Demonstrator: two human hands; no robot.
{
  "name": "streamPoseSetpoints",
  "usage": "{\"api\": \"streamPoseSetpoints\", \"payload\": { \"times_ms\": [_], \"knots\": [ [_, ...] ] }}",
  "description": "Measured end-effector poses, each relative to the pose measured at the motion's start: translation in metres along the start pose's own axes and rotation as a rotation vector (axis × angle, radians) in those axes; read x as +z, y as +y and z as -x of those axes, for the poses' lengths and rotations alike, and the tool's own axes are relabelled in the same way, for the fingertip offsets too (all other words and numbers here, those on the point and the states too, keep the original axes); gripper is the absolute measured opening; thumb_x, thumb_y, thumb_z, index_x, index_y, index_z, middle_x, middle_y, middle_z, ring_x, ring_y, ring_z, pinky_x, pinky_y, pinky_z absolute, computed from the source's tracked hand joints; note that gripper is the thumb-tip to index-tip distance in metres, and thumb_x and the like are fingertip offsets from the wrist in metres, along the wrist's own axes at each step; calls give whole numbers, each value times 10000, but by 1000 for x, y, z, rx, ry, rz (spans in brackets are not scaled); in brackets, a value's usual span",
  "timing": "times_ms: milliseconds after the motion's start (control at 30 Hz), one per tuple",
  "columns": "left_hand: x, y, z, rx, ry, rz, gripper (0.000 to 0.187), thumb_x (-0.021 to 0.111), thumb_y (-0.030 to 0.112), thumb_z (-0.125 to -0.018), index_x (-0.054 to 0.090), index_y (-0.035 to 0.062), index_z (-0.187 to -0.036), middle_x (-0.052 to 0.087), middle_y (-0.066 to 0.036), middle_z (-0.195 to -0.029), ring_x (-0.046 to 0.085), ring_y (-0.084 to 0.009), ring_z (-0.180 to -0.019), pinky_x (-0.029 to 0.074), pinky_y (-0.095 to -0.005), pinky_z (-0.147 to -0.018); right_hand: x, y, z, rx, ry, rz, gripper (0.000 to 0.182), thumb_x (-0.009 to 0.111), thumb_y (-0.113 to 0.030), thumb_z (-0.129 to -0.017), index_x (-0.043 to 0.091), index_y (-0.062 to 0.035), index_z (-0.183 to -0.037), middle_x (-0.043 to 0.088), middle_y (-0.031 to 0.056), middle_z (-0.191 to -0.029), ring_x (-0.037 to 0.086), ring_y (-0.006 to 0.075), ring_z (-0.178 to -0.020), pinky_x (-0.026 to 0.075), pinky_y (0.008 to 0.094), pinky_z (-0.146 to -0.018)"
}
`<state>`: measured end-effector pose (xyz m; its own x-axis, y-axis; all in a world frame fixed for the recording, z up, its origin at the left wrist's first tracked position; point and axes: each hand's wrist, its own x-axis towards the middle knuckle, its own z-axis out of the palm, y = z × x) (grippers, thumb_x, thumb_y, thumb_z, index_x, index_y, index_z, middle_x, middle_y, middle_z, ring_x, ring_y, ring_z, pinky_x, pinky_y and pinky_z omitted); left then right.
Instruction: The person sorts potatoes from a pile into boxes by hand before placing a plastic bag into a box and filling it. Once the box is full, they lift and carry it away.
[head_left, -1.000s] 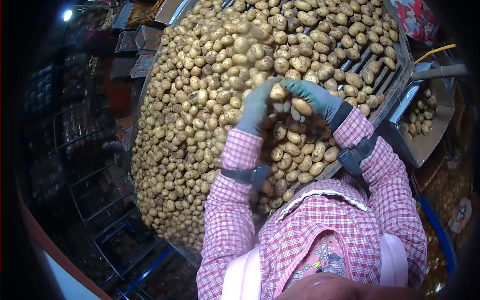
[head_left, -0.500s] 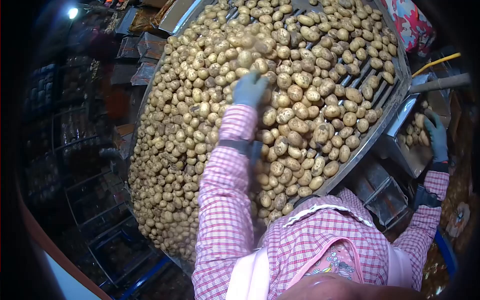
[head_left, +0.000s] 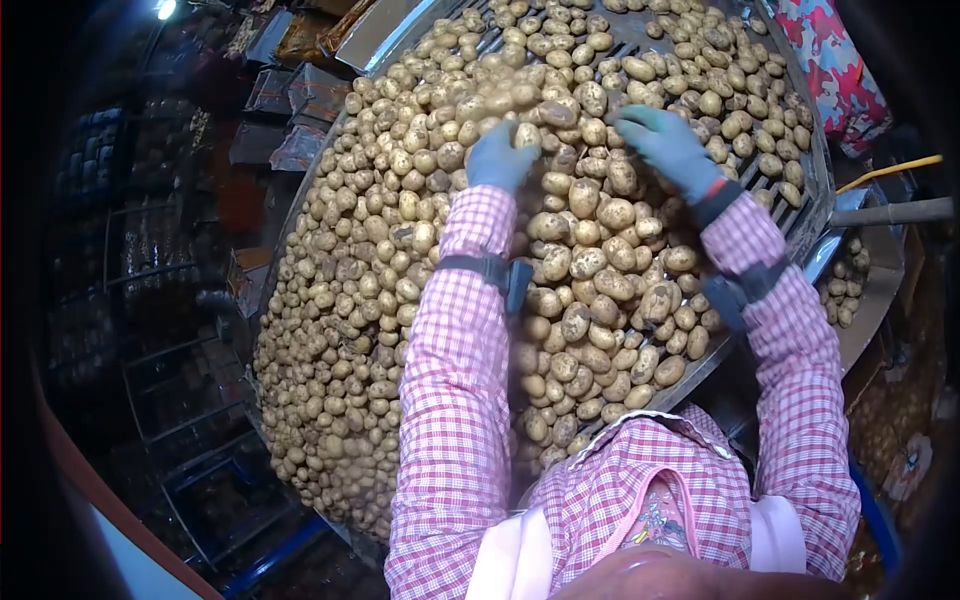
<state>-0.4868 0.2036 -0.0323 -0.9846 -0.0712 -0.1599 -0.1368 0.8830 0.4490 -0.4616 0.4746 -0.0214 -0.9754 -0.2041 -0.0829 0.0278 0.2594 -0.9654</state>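
right hand (head_left: 665, 148): moved off the side box since the earlier frame; now over the upper part of the heap, gloved, fingers stretched out and parted, released, with no potato visible in the grasp. potatoes lie below and around it.

left hand (head_left: 500, 158): little shifted since that frame; gloved, back of the hand up, fingers bent down at the potatoes. one potato (head_left: 527, 136) shows right beside the thumb; cannot tell whether it is gripped.

gap between hands: potatoes lie between them; the hands are apart, fingertips not meeting.

potato heap (head_left: 400, 250): spread over most of the table; smaller ones mostly to the left, larger ones to the right and in front of the chest. many carry brown soil patches.

table (head_left: 822, 160): dark raised rim; slats show through thinner cover at the upper right.

side box (head_left: 872, 325): beside the table's right edge, open, potatoes inside, partly hidden by the right arm.

bar and rod: grey bar (head_left: 892, 213) reaches out above the side box; yellow rod (head_left: 892, 172) slants just behind it.

sleeves: pink check, with a dark strap (head_left: 478, 264) on the left forearm and another (head_left: 745, 290) on the right.

far right: red, white and blue patterned cloth (head_left: 830, 80) beyond the table rim.

left background: dark, blurred; seems to be stacked packs (head_left: 300, 95) and racks, though the view is poor.
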Motion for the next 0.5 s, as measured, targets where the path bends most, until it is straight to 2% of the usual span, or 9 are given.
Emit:
{"api": "streamPoseSetpoints", "payload": {
  "times_ms": [67,100,167,267,333,400,433,467,500],
  "knots": [
    [-21,-9,12,-120,-141,509,461,693,192,-893,640,71,-1335,690,-126,-1245,661,-240,-1137,515,-367,-1000,23,1,-36,-95,-43,221,374,610,-300,-958,695,-39,-1213,734,134,-1100,696,265,-943,533,354,-889],
    [-12,-32,8,-132,-135,550,445,685,163,-882,654,58,-1314,706,-134,-1221,686,-220,-1076,533,-352,-953,37,6,-50,-74,-50,290,392,609,-301,-948,679,-48,-1239,720,160,-1140,688,301,-1010,525,374,-926],
    [-10,-39,17,46,-56,452,458,687,187,-878,650,62,-1317,699,-140,-1235,685,-234,-1074,527,-363,-969,62,9,-70,-3,-47,300,463,626,-309,-919,626,-79,-1321,677,199,-1251,637,355,-1187,485,409,-1030],
    [-6,-21,25,175,-4,214,545,683,336,-879,612,115,-1373,646,-157,-1319,648,-318,-1145,493,-398,-1036,93,32,-87,-176,127,556,522,641,-355,-914,598,-88,-1361,663,202,-1281,619,364,-1210,462,414,-1062],
    [13,-10,13,335,151,-165,591,708,347,-868,576,175,-1418,653,-149,-1318,619,-324,-1210,474,-418,-1055,79,-9,-81,64,43,350,468,634,-389,-918,671,-74,-1262,658,201,-1297,594,350,-1263,440,413,-1086],
    [19,4,10,172,51,-226,611,724,357,-857,568,195,-1426,649,-140,-1314,604,-328,-1218,464,-420,-1069,73,32,-103,123,264,246,398,641,-338,-925,695,-45,-1189,707,167,-1196,694,277,-1077,535,390,-923],
    [19,7,7,142,24,-209,612,729,357,-854,571,195,-1423,650,-139,-1310,618,-322,-1198,477,-414,-1057,59,32,-100,201,243,-189,337,642,-263,-934,692,-23,-1166,733,106,-1008,707,170,-815,559,344,-694],
    [17,9,2,112,1,-193,613,735,357,-851,574,195,-1420,650,-138,-1307,632,-315,-1178,489,-408,-1044,53,34,-92,117,402,-338,267,635,-190,-936,699,-37,-1146,698,59,-851,636,84,-647,511,301,-543],
    [-2,16,7,-34,-143,156,579,743,328,-841,605,166,-1379,651,-150,-1294,631,-287,-1177,502,-422,-1035,44,25,-76,127,347,-212,285,630,-223,-938,699,-46,-1151,714,78,-861,666,127,-697,533,323,-603]
  ]
}}
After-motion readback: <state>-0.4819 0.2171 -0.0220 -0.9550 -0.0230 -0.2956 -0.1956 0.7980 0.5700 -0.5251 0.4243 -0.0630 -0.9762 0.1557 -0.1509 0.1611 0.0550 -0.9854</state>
